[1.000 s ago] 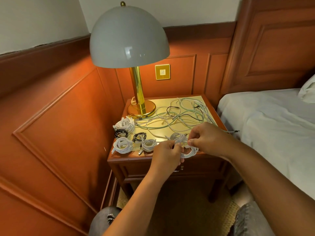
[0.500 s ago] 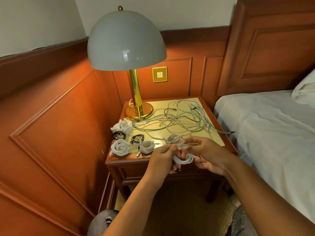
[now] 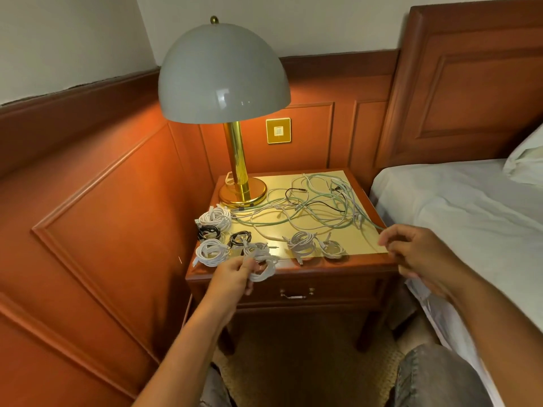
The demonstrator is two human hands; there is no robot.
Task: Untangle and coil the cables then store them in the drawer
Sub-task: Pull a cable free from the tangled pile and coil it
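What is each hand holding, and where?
The left hand grips a coiled white cable by the left side of its loops. The right hand holds nothing, fingers loosely curled.

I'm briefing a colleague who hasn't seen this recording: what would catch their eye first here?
The big grey dome-shaded lamp with a brass stem dominates the wooden nightstand's back left corner. Beside it sprawls a tangle of white, pale green and black cables, with small finished coils along the front and left edges. The left hand holds one white coiled cable at the front edge above the shut drawer.
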